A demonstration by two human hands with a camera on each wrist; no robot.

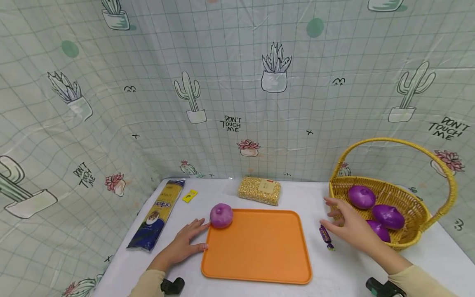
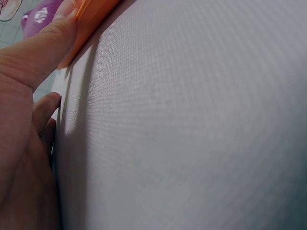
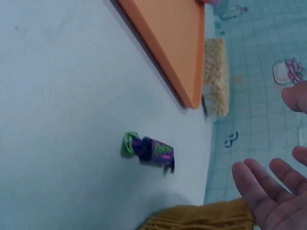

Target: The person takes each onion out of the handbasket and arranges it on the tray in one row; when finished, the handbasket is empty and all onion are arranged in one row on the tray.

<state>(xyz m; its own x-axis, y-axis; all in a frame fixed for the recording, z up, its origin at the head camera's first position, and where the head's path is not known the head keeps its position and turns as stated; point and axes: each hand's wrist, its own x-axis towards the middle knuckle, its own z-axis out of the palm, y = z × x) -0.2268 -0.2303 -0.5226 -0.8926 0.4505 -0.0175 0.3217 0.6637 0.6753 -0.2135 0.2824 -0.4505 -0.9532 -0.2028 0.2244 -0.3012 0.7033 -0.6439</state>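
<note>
My left hand (image 1: 184,242) lies at the left edge of the orange tray (image 1: 256,247). Its thumb touches the tray's side in the left wrist view, and its fingertips reach the pale purple onion (image 1: 221,215) on the tray's far left corner. Over on the right, my right hand (image 1: 350,226) is beside the yellow wicker basket (image 1: 375,181), fingers spread and relaxed with nothing held. Three darker purple onions, one of them (image 1: 361,196) at the back, lie in the basket. A purple wrapped candy (image 1: 325,236) rests on the table near my right thumb.
A blue and yellow pasta packet (image 1: 157,214) lies at the left, with a small yellow packet (image 1: 190,196) near it. Behind the tray lies a clear bag of yellow kernels (image 1: 259,190). The basket's tall handle (image 1: 389,139) arches above it. A patterned curtain hangs behind the table.
</note>
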